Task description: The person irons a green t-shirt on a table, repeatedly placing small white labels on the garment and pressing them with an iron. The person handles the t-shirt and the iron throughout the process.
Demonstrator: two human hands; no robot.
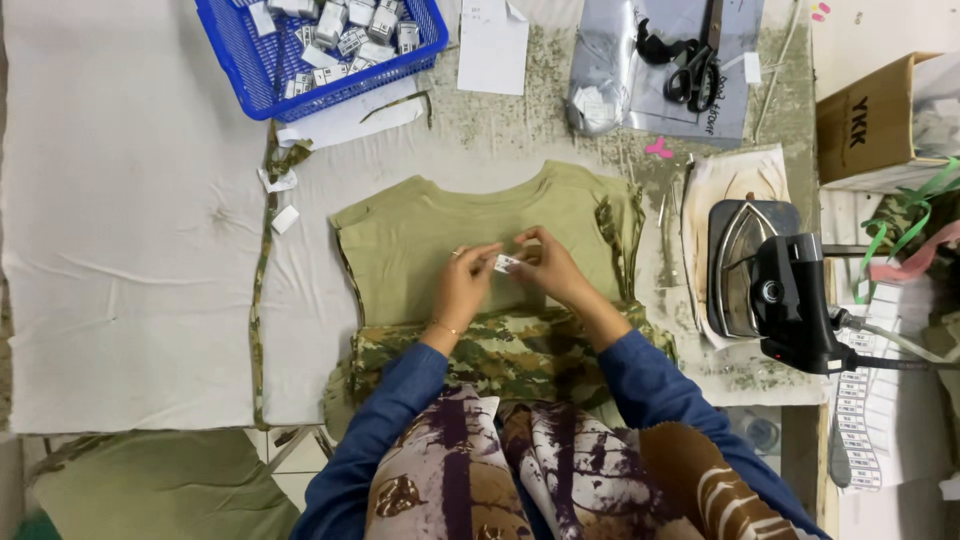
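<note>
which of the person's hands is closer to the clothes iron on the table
The right hand. It sits over the olive shirt just left of the iron in the picture, pinching a small white label; the left hand holds the label's other end, farther from the iron.

A big counter has a white cloth on it, worn and speckled near the top. Below its edge you can see pale floor tiles. The light is soft.

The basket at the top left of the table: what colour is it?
The basket is bright blue, seen in the head view.
</note>
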